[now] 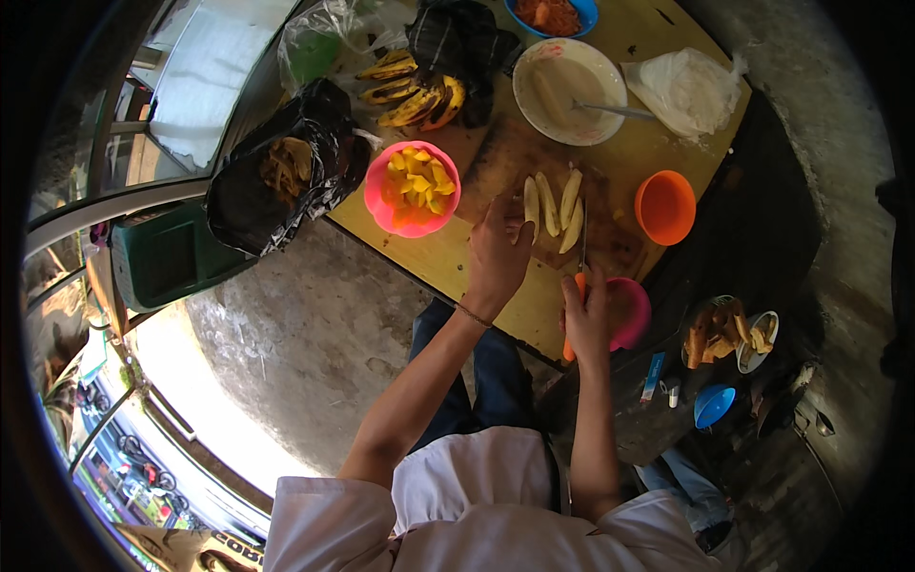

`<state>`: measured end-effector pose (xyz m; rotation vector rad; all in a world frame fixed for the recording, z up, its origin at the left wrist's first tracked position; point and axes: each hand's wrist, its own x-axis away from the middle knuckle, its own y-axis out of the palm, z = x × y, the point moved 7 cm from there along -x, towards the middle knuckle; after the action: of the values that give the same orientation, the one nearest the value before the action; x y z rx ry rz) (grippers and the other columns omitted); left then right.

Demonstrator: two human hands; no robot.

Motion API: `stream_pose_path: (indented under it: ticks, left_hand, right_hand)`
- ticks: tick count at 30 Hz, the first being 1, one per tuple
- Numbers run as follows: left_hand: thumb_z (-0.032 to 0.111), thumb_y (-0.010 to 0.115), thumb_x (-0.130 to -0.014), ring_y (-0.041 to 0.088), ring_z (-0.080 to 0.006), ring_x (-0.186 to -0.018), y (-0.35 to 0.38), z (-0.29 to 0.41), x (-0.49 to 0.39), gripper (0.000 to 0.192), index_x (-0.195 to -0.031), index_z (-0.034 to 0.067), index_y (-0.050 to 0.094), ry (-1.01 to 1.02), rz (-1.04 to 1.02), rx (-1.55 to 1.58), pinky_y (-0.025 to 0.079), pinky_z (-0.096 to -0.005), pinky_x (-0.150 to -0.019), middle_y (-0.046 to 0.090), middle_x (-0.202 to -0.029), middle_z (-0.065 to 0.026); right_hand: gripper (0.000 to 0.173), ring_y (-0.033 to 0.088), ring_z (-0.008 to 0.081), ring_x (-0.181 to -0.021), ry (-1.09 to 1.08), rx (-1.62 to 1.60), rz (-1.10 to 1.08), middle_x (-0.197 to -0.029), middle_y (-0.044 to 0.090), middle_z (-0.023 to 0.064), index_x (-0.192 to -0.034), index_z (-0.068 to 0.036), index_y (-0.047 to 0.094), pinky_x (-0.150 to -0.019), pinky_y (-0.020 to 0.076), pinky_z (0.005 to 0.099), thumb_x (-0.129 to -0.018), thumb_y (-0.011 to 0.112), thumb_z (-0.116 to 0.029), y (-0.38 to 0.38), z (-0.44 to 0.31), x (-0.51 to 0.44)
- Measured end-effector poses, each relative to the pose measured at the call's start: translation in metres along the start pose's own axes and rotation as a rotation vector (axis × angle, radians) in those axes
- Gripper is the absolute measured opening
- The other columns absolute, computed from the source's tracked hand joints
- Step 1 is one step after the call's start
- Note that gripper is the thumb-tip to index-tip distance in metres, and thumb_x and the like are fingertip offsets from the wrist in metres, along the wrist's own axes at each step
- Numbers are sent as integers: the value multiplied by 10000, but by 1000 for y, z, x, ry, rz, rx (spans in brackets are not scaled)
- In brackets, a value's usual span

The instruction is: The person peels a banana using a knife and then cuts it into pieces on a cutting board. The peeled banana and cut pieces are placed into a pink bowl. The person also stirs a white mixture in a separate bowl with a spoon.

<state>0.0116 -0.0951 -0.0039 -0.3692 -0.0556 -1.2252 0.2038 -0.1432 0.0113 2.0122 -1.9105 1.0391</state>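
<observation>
My right hand [587, 314] grips the orange handle of a knife [580, 286], its blade pointing away from me along the right side of the banana slices. Several peeled, lengthwise banana slices [548, 205] lie side by side on a stained wooden cutting board [500, 161]. Beside the leftmost slice is my left hand [502, 239], thumb apart from the bent fingers; I see nothing held in it. Whether its fingertips touch that slice is unclear. A pink bowl [412, 189] of cut yellow-orange pieces stands left of the board. Right of my right hand is a darker pink bowl [629, 314].
On the yellow table [422, 254] are a batter bowl [570, 91] with a spoon, a bag of white powder [690, 93], spotted bananas [414, 96], an orange bowl [665, 207] and a blue bowl [554, 16]. A black bag [293, 168] holds peels. Fried food [717, 332] lies at right.
</observation>
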Motion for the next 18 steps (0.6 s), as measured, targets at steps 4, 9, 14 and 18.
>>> stream_pose_path:
  ticks: [4,9,14,18]
  left_hand:
    - [14,701,-896,744,-235,-967,2,8,0,456,-1333,-26,576,70,8,-52,629,-342,-780,727,-1090,-155]
    - [57,726,-903,734,-214,-937,-4,6,4,449,-1324,-16,587,19,8,-23,604,-313,-727,729,-1072,-136]
    - [117,741,-928,724,-192,-909,-20,3,28,327,-1218,-17,670,-51,-77,-27,581,-305,-760,734,-1052,-121]
    - [155,725,-960,740,-238,-895,-39,9,70,217,-1065,-34,743,-155,-112,45,586,-335,-758,737,-1064,-136]
  right_hand:
    - [483,551,141,-584,-12,69,20,-805,573,73,-1472,-27,441,-573,451,310,-1051,584,-214,-3,-1,1]
    - [480,659,279,-880,-92,179,150,-1006,650,190,-1440,17,455,-815,503,390,-1042,586,-217,-9,-8,3]
    - [463,669,340,-1040,-11,132,146,-1137,659,227,-1417,27,460,-914,500,411,-1038,589,-206,-7,-1,15]
    - [430,671,340,-1070,38,13,102,-1182,658,220,-1394,25,478,-936,505,399,-1038,590,-189,11,12,51]
